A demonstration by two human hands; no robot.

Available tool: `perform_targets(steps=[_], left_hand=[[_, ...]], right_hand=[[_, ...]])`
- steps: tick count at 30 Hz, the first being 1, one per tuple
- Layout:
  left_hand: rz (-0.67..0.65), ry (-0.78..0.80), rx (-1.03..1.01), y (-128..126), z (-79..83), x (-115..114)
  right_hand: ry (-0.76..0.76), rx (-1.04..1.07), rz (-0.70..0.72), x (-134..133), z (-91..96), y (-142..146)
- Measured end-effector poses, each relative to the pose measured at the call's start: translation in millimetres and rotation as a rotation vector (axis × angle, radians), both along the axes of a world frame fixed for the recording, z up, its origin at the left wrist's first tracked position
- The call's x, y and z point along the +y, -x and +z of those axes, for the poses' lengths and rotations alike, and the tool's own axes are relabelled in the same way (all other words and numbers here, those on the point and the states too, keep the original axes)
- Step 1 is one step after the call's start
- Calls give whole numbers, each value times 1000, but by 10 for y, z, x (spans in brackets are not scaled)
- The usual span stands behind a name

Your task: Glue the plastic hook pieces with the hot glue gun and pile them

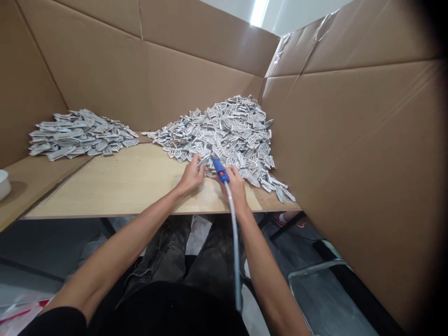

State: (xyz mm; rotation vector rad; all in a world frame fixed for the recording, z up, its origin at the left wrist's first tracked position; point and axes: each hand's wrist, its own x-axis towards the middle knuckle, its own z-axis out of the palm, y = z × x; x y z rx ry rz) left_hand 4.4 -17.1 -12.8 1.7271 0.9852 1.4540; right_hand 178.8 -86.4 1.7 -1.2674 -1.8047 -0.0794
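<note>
Left hand (192,175) pinches one grey part (203,162) at the large pile's (231,130) near edge. Right hand (236,186) grips a blue-handled hose tool (220,170), tip at that part. Advised: steady the part and keep the tip square to it.

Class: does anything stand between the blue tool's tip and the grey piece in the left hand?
Nothing visible does. The right hand aims the blue tool straight at the grey piece held by the left hand, beside the large pile.
</note>
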Motion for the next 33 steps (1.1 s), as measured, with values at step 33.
perform_targets(steps=[33], left_hand=[[-246, 20, -169, 20, 117, 26]], right_hand=[[371, 549, 216, 141, -74, -236]])
